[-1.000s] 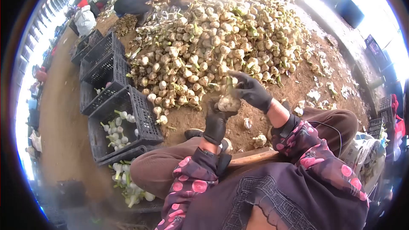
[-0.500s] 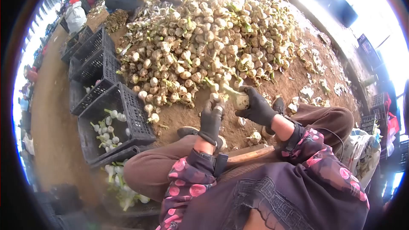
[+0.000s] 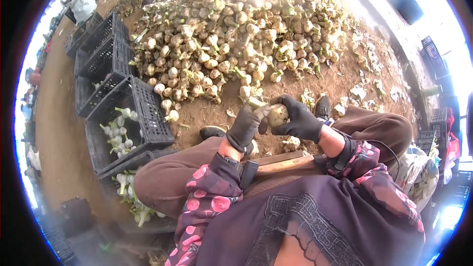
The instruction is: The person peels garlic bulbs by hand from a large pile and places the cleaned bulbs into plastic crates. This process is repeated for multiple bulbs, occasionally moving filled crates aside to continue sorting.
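Observation:
My left hand [image 3: 245, 127], in a dark glove, is closed at the stem side of a garlic bulb [image 3: 278, 115]. The fingers of my right hand [image 3: 299, 119], also gloved, wrap round the bulb's right side. Both hands meet at this one bulb, above my lap and in front of a big heap of garlic [image 3: 236, 34]. The bulb's pale stem points up and left past my left fingers. A wooden piece [image 3: 285, 163] lies across between my legs, below the hands.
Black crates [image 3: 148, 113] stand in a row on the left, some with trimmed bulbs [image 3: 118, 133] in them. Loose bulbs [image 3: 291, 144] and peelings [image 3: 358, 91] lie on the dirt floor. A white sack [image 3: 83, 5] is at the upper left, with another sack [image 3: 416, 170] at the right.
The view has tilted down. My left hand has moved from beside the bulb to its stem side, touching it, and the bulb has turned in my right hand.

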A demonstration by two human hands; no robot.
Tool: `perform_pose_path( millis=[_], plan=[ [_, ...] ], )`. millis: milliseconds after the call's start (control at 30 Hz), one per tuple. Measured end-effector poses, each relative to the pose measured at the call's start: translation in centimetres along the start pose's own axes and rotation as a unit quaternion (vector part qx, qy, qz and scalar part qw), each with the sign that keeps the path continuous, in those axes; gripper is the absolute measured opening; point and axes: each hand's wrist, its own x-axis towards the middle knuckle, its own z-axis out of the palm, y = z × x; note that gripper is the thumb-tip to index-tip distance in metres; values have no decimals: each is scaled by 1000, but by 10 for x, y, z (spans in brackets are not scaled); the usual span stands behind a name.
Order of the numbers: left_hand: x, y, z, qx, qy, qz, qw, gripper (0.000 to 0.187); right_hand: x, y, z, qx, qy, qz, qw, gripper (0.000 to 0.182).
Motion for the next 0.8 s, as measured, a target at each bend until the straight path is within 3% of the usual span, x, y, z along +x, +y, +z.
perform_pose_path(
  millis=[67,100,133,200,267,300,333,400,467,567,633,667,700,733,800],
  plan=[
    [2,-2,-5,40,-24,-17,999,21,-1,-3,-3,-30,8,59,998,63],
    [2,-5,-3,-65,-33,-36,997,20,5,3,-3,113,3,71,991,65],
    [2,-9,-1,-171,-42,-57,983,22,3,8,-5,114,7,70,991,65],
    [7,-12,-1,-140,-45,-37,988,29,4,8,-11,54,8,63,997,67],
    [7,-14,-3,-102,-35,-31,994,37,4,20,-8,80,-6,99,992,68],
    [7,-4,1,-149,-32,-52,987,33,3,17,-7,-76,35,13,996,68],
    [10,-8,4,-149,-31,-52,987,33,2,15,-6,-229,74,-74,968,67],
    [13,-18,9,-5,105,6,994,39,1,9,-3,-275,75,-99,953,67],
    [13,-20,7,2,105,27,994,44,1,5,-1,-322,77,-124,936,67],
    [14,-18,5,93,132,95,982,43,4,0,-2,-225,78,-84,968,67],
    [15,-22,-2,-109,85,9,990,52,5,3,1,-44,22,20,999,63],
    [15,-25,-4,-109,86,10,990,52,6,7,1,-45,21,19,999,63],
    [13,-21,-2,-179,68,27,981,55,9,12,0,133,1,42,990,59],
    [11,-16,-1,-246,49,43,967,57,11,18,-2,307,-19,63,950,55],
    [5,0,6,-208,55,50,975,57,12,26,-6,291,-38,68,953,47]
  ],
)
